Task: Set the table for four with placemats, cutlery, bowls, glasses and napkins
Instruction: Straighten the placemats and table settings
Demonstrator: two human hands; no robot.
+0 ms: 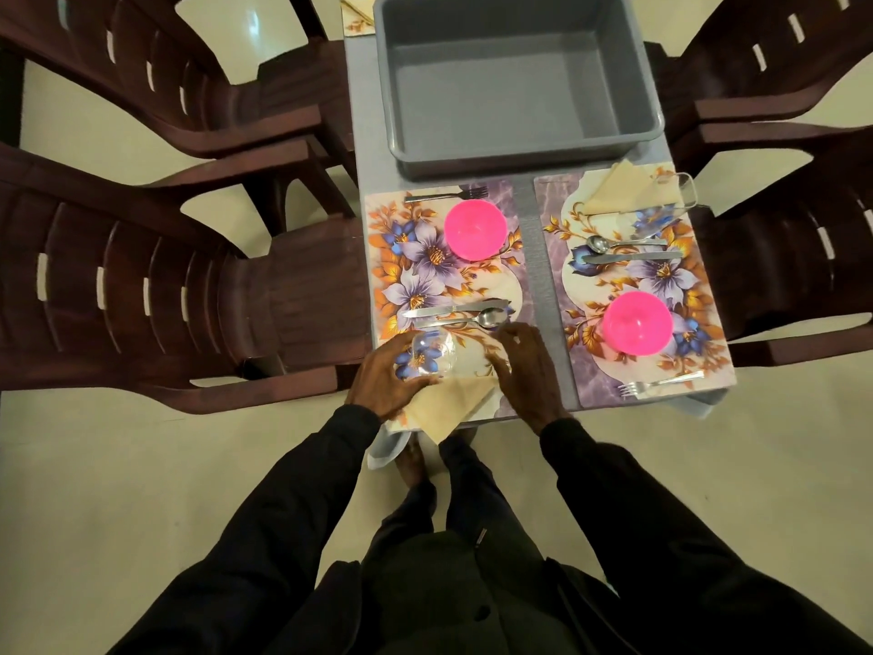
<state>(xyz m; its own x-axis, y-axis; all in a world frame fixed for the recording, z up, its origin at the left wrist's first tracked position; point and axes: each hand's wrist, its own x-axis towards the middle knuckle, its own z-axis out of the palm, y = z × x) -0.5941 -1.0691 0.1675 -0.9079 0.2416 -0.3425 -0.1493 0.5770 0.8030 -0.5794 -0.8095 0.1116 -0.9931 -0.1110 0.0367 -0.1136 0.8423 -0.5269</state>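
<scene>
Grey table [526, 257] hemmed by dark chairs [141, 286]. On the near-left placemat [401, 257] the left hand [385, 378] curls round a clear glass [432, 354] just beside the napkin [449, 401]; the right hand [526, 366] lies loose, holding nothing. The glass looks slick and breakable: grip its wall, not the rim.

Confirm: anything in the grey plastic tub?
No, the grey plastic tub shows only its bare floor and walls.
</scene>
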